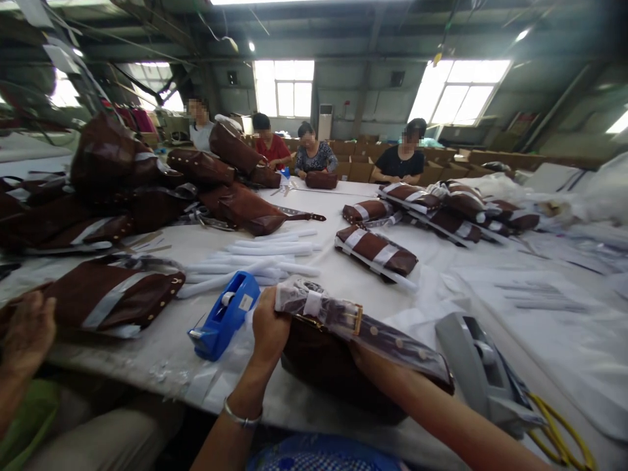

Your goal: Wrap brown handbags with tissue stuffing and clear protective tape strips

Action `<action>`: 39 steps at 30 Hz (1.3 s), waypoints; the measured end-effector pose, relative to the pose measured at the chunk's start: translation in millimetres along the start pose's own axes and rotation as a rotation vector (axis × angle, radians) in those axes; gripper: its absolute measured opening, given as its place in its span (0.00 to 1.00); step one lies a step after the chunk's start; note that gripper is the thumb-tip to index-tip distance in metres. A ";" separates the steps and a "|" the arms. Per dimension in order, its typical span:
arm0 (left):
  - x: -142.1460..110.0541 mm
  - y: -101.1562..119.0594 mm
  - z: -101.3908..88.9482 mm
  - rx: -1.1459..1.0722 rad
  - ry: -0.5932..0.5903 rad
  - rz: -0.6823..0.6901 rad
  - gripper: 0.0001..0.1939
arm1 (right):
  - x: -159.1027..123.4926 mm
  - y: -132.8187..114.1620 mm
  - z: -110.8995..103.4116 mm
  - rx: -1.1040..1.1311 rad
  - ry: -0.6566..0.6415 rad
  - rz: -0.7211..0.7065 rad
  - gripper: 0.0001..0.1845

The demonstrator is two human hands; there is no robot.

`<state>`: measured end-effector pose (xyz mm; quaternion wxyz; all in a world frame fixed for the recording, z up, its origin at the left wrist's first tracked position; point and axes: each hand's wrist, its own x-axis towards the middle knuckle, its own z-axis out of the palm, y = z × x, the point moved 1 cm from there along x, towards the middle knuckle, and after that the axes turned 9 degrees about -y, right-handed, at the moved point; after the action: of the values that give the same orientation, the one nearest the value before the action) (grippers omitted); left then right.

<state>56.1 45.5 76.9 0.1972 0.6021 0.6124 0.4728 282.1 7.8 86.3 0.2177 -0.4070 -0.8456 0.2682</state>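
Observation:
A dark brown leather handbag [324,366] stands on the table edge right in front of me. Its buckled strap [338,314] runs along the top, wrapped in clear plastic with a white band around it. My left hand [271,324], a bangle on its wrist, is closed on the bag's left upper end. My right hand [366,356] reaches under the strap against the bag; its fingers are hidden. Just left of my left hand sits a blue tape dispenser [226,317]. A grey tape dispenser [473,366] stands to the right of the bag.
White rolled tubes [265,255] lie beyond the blue dispenser. Wrapped brown bags [377,252] are spread farther back, with a large heap [108,190] at left. Yellow-handled scissors [559,425] lie at right. A co-worker's hand [29,333] touches a bag at left; several people sit opposite.

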 end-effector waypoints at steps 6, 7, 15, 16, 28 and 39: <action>11.4 -0.1 19.3 0.166 0.079 -0.036 0.12 | 33.8 -26.4 -7.8 0.320 -0.163 0.239 0.11; 12.0 0.6 21.2 0.185 0.073 -0.027 0.12 | 31.5 -29.4 -5.7 0.378 -0.196 0.260 0.11; 22.3 -15.3 10.3 0.281 0.104 -0.009 0.15 | -46.6 -44.8 -32.2 -0.514 0.077 0.128 0.10; 24.6 -19.5 5.8 0.284 0.121 -0.013 0.15 | -58.5 -40.8 -43.0 -0.611 0.109 0.147 0.11; 15.5 -28.1 -14.3 0.107 -0.002 0.016 0.22 | -83.3 -11.1 -59.3 -0.808 0.367 0.187 0.18; -44.7 36.9 -27.2 0.245 -0.154 0.450 0.16 | -35.1 -5.1 -1.1 -0.620 0.136 0.063 0.26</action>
<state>63.2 -11.4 105.3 0.0589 0.7765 0.4992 0.3801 300.0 -22.8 85.1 0.1308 -0.4969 -0.8576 -0.0235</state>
